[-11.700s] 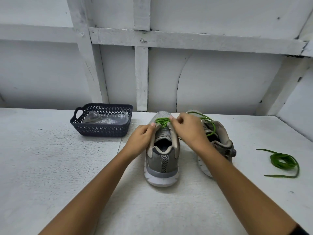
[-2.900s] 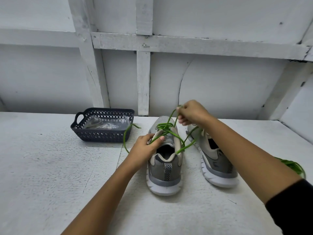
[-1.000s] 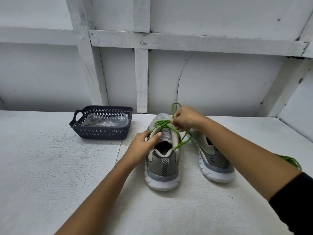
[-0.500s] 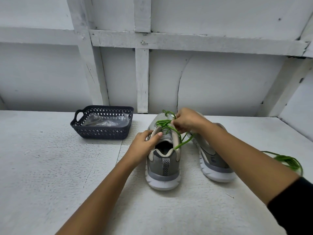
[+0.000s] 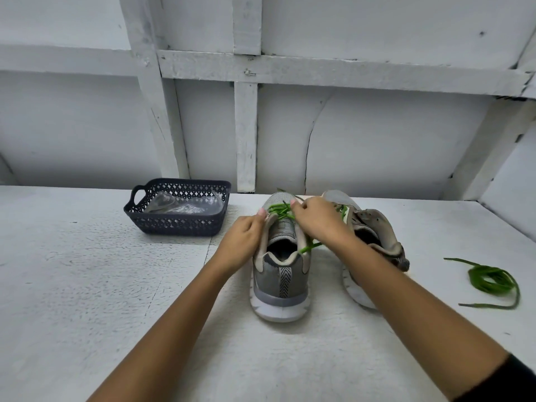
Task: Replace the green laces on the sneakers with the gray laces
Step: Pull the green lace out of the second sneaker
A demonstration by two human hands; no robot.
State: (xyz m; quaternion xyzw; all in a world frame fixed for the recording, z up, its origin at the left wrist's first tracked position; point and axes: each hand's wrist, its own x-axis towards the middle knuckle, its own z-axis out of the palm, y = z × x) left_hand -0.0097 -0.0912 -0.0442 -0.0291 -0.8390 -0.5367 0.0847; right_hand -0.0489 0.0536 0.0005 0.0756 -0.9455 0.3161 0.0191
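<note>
A white boarded wall (image 5: 377, 140) with painted battens stands behind a rough white surface (image 5: 87, 285). Two gray sneakers sit at its middle. The upright sneaker (image 5: 280, 280) has its heel toward the person and its toe toward the wall. The tipped sneaker (image 5: 374, 227) just beside it on the right leans on its side and looks mostly unlaced.

The green lace (image 5: 278, 210) is threaded only through the eyelets nearest the toe. Its rows run crosswise over the tongue, at the far end of the shoe's long axis. One free end trails back toward the heel beneath the right wrist.

The right hand (image 5: 319, 221) is the nearer one to these rows. Its fingers (image 5: 293, 205) are closed in a pinch on a strand right at the crossings. The left hand (image 5: 242, 242) grips the shoe's left side at the collar, thumb up by the eyelet edge, bracing it. Any pull will probably go up and back toward the person, across the rows.

A second green lace, the loose lace (image 5: 490, 281), lies coiled on the surface well to the right. A dark lattice basket (image 5: 174, 224) sits back left, apart from the shoes. It holds a clear plastic packet (image 5: 185, 206). This is likely the gray laces, though the contents are too blurred to tell.
</note>
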